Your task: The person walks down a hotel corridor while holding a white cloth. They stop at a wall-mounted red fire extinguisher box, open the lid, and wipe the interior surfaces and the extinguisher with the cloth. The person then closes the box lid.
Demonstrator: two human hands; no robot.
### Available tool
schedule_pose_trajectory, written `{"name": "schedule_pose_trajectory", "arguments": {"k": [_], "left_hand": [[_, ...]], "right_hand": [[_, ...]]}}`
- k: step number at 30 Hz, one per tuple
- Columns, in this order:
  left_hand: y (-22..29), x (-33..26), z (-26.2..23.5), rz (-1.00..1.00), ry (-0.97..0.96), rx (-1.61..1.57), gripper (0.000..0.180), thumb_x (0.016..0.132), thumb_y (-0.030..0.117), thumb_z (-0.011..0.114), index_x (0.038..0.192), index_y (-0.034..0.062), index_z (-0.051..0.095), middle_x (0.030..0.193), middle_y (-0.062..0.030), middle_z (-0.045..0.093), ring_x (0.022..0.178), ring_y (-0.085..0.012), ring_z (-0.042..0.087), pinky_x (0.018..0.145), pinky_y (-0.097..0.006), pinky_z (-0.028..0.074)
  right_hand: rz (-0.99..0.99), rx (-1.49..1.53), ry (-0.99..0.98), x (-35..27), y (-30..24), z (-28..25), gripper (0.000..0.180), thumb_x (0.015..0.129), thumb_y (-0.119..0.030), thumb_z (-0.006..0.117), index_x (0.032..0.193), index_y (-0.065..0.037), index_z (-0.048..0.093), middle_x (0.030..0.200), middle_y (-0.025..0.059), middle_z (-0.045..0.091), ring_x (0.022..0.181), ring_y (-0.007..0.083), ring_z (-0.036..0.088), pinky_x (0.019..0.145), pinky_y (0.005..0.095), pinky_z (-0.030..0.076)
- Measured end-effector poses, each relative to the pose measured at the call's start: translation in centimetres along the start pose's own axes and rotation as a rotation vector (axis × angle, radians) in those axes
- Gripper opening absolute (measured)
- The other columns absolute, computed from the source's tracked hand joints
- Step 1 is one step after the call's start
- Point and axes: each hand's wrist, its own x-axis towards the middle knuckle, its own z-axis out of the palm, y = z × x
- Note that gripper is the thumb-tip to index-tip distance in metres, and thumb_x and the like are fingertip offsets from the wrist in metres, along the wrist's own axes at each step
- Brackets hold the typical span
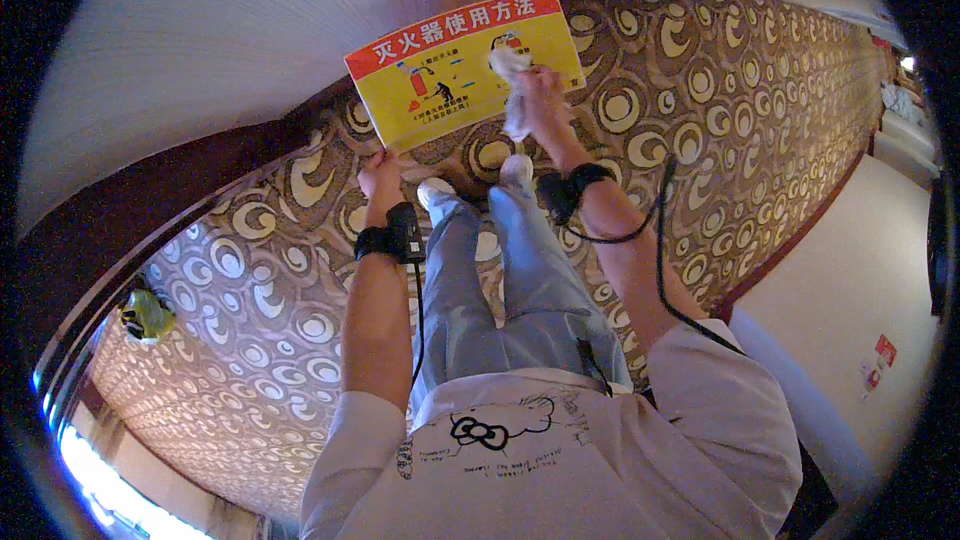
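Crosswise, the yellow sign [455,70] tilts up rightward; left hand [380,178] pinches its corner, right hand [540,90] clutches a white cloth [512,75].

Brown carpeted floor [760,110] with cream swirl pattern, white shoes [436,190] standing on it

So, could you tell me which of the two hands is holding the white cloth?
The right hand holds the white cloth against the yellow sign; the left hand only grips its lower edge.

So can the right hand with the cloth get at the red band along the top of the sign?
Probably yes. The right hand already presses the white cloth on the sign, just below the red band; nothing lies between, and the left hand grips the lower edge.
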Motion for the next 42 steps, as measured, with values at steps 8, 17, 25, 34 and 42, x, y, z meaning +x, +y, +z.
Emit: {"name": "schedule_pose_trajectory", "arguments": {"k": [8,17,25,34,42], "left_hand": [[4.8,-2.9,-0.4,-0.151,0.117,-0.437,0.026,0.080,0.013,0.063,0.102,-0.0008,0.063,0.088,-0.0056,0.066,0.076,-0.0110,0.058,0.068,-0.022,0.045],[3.5,-2.1,1.5,-0.016,0.411,0.170,0.035,0.079,0.033,0.062,0.102,0.0057,0.064,0.081,-0.0121,0.066,0.074,-0.0255,0.062,0.071,-0.033,0.047],[5.0,-3.0,0.3,-0.036,0.255,0.192,0.031,0.085,0.032,0.050,0.097,0.0054,0.060,0.081,-0.0059,0.060,0.056,-0.0164,0.054,0.048,-0.031,0.043],[8.9,-4.7,0.8,-0.174,0.307,-0.129,0.032,0.083,0.026,0.061,0.101,0.0000,0.062,0.078,-0.0039,0.063,0.063,-0.0133,0.050,0.057,-0.029,0.041],[13.8,-9.4,-1.2,-0.043,0.286,-0.242,0.031,0.082,0.027,0.063,0.099,0.0006,0.064,0.071,-0.0006,0.058,0.058,-0.0095,0.044,0.051,-0.027,0.037]], "right_hand": [[0.423,-0.259,-0.088,-0.5,9.7,-3.7,0.040,0.075,-0.012,0.055,0.114,-0.007,0.049,0.114,0.0193,0.046,0.106,0.0356,0.042,0.086,0.0461,0.036],[1.249,1.259,-0.032,-1.9,11.1,-7.8,0.049,0.083,-0.040,0.050,0.113,-0.001,0.050,0.092,0.0080,0.061,0.079,0.0247,0.060,0.070,0.0400,0.047],[0.889,1.348,-0.587,0.6,6.7,-10.0,0.044,0.089,-0.045,0.042,0.104,-0.005,0.055,0.089,0.0042,0.061,0.069,0.0151,0.058,0.062,0.0302,0.047],[0.476,0.741,-0.522,-0.3,13.7,-3.3,0.040,0.091,-0.037,0.041,0.090,0.000,0.057,0.073,0.0021,0.059,0.061,0.0133,0.048,0.057,0.0284,0.040],[0.549,0.928,-0.604,1.1,11.7,-9.4,0.045,0.090,-0.044,0.042,0.099,-0.004,0.060,0.089,0.0039,0.063,0.076,0.0169,0.056,0.071,0.0306,0.044]]}}
